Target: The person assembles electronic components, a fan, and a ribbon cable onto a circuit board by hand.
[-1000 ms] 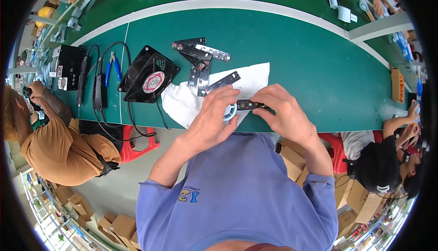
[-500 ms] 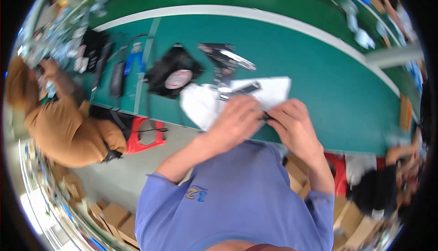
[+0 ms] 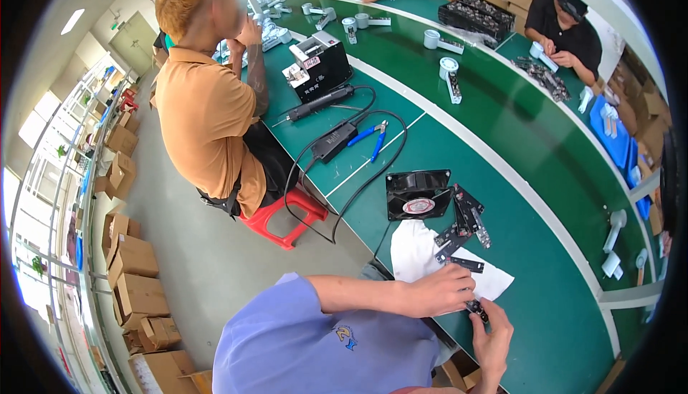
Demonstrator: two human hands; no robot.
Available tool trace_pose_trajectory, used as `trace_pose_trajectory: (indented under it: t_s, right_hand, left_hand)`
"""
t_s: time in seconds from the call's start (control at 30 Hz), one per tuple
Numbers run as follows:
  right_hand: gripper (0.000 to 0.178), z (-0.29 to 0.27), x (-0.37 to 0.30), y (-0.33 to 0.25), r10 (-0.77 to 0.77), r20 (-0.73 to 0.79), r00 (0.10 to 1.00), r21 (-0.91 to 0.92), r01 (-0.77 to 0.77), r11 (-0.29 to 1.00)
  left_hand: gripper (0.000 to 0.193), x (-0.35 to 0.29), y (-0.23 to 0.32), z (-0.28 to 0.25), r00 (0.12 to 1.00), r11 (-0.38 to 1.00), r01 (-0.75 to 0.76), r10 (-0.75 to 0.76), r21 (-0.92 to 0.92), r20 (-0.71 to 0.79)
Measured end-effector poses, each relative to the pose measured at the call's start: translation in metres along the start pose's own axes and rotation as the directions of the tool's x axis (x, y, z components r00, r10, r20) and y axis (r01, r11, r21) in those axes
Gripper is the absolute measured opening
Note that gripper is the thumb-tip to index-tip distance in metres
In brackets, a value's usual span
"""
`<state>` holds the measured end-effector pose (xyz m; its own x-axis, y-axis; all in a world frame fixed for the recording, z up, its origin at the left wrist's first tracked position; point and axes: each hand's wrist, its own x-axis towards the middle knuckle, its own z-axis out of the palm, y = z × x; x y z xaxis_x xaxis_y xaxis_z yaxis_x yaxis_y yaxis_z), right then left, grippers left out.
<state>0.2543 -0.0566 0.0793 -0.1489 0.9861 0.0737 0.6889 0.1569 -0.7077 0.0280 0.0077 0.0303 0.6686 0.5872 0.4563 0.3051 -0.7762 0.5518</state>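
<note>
Head view: small dark board (image 3: 476,310) sits between the two hands, by the near edge of the white cloth (image 3: 410,249). Left hand (image 3: 444,290) has its fingers bunched and pinching one end; right hand (image 3: 494,333) pinches the other between thumb and fingers. Judgement: hold by the edges, steady with the left, work gently with the right, stay above the cloth. Surroundings: a loose board (image 3: 466,264) lies close to the left hand, likeliest to be knocked; beyond it, piled boards (image 3: 469,216) and black fan (image 3: 418,205). Black cable (image 3: 334,239) loops past the table (image 3: 534,279) edge, a possible snag.
</note>
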Motion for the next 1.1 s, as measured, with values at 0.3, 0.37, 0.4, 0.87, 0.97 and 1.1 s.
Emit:
trace_pose_trajectory:
  t_s: [0.3, 0.37, 0.4, 0.87, 0.97, 1.1]
  right_hand:
    - [0.035, -0.006, -0.002, -0.01, -0.055, 0.019, 0.998, -0.082, 0.057, 0.995]
    - [0.035, -0.009, -0.004, -0.01, -0.062, 0.039, 0.997, -0.089, 0.066, 0.994]
    - [0.035, -0.009, -0.006, -0.013, -0.055, 0.044, 0.998, -0.1, 0.059, 0.993]
    - [0.039, -0.033, -0.016, -0.012, -0.246, -0.162, 0.956, -0.235, 0.204, 0.95]
    - [0.037, -0.057, 0.001, 0.003, -0.186, -0.309, 0.933, -0.244, 0.112, 0.963]
    - [0.033, -0.074, 0.06, 0.049, -0.046, -0.442, 0.896, -0.158, -0.027, 0.987]
  left_hand:
    - [0.023, 0.003, 0.001, -0.003, 0.999, 0.999, 0.005, -0.003, -0.044, 0.044]
    - [0.023, 0.002, 0.006, -0.003, 0.999, 0.999, 0.004, -0.003, -0.039, 0.042]
    - [0.023, 0.004, 0.006, -0.003, 0.999, 0.999, -0.002, 0.004, -0.04, 0.049]
    - [0.045, 0.021, 0.046, -0.036, 0.992, 0.987, -0.121, 0.124, 0.102, -0.025]
    - [0.043, 0.014, 0.042, -0.036, 0.942, 0.96, -0.228, 0.26, 0.16, -0.214]
    - [0.042, -0.006, 0.022, -0.016, 0.971, 0.972, -0.209, 0.219, 0.109, -0.093]
